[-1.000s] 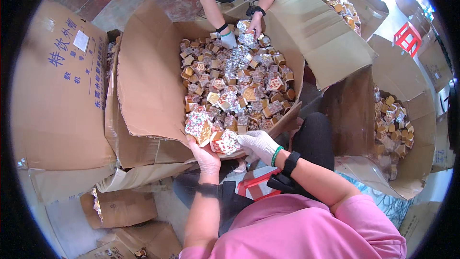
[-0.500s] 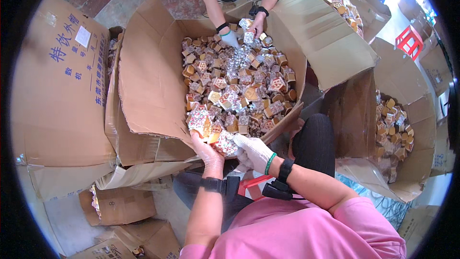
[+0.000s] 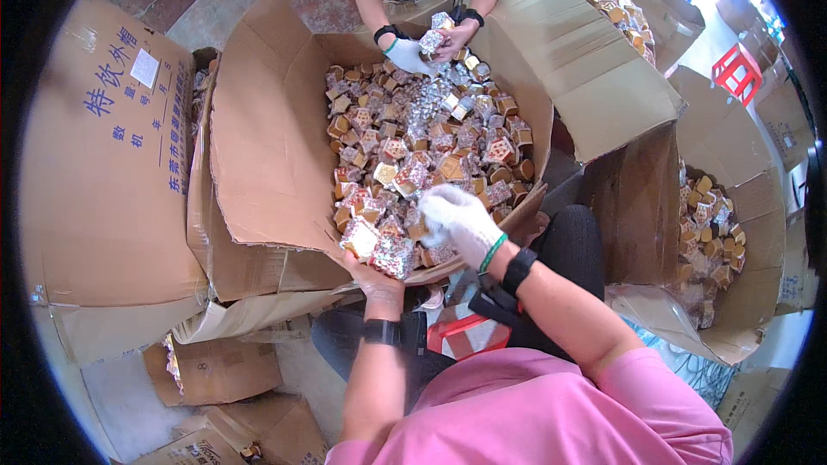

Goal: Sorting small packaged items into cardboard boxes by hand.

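Observation:
Held at the near left rim of a large open cardboard box (image 3: 274, 142), my left hand (image 3: 377, 282) is closed around a few foil-wrapped pieces (image 3: 392, 256), shiny silver with red specks and a gold side. My right hand (image 3: 458, 222), in a white knit glove, hangs over the near part of the pile, just right of those pieces. Its fingers curl downward and are blurred, so whether they hold anything is unclear. Under both hands lies a heap of small gold and brown house-shaped and round pieces (image 3: 452, 168), many in clear crinkled wrap.
Across the box a co-worker's hands (image 3: 413, 53) hold wrapped pieces, one hand gloved. More filled boxes stand at the right (image 3: 711, 232) and far right. A tall closed carton (image 3: 103, 207) is at the left. A red stool (image 3: 736, 73) stands far right; another red-and-white seat (image 3: 469, 336) is beneath me.
My right hand has moved away from the left hand's pieces, forward over the pile. The pieces in my left hand have tilted. The co-worker's hands have come closer together.

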Demonstrator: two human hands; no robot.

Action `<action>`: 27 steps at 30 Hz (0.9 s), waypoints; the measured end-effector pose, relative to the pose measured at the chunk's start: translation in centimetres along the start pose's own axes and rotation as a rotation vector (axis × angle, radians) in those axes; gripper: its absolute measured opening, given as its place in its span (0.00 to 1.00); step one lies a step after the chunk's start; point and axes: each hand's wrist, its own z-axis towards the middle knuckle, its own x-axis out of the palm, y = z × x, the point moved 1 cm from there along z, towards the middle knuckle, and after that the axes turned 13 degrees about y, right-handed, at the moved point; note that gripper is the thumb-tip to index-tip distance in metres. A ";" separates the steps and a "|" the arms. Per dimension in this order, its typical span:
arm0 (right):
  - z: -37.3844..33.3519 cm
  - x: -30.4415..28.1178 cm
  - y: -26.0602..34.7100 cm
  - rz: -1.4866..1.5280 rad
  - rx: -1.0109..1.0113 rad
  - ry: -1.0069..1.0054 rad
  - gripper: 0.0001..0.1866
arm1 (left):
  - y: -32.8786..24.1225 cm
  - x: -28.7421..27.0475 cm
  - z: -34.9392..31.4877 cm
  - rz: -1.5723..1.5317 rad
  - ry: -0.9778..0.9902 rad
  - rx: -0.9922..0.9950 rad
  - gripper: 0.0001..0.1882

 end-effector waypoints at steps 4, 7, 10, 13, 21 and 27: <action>0.7 -4.3 -1.2 -1.403 -0.060 -0.118 0.22 | -0.7 0.3 -0.1 0.017 -0.006 -0.008 0.27; -1.2 -5.8 -1.8 -1.712 0.057 -0.142 0.27 | -0.4 -0.8 -0.2 -0.032 0.025 -0.065 0.25; -2.8 -6.7 -3.0 -1.801 0.182 -0.105 0.20 | 0.6 -1.5 0.1 -0.064 0.136 -0.208 0.23; -5.1 -6.4 -3.4 -1.933 0.014 0.004 0.13 | 1.4 3.6 -0.2 0.088 0.086 -0.248 0.23; -4.7 -10.4 -11.5 -1.928 -0.377 -0.225 0.23 | 8.2 25.6 -9.1 0.261 0.709 -0.980 0.28; -8.9 -6.6 -4.5 -1.648 -0.445 -0.019 0.19 | 18.2 31.5 -17.8 0.393 0.930 -1.027 0.32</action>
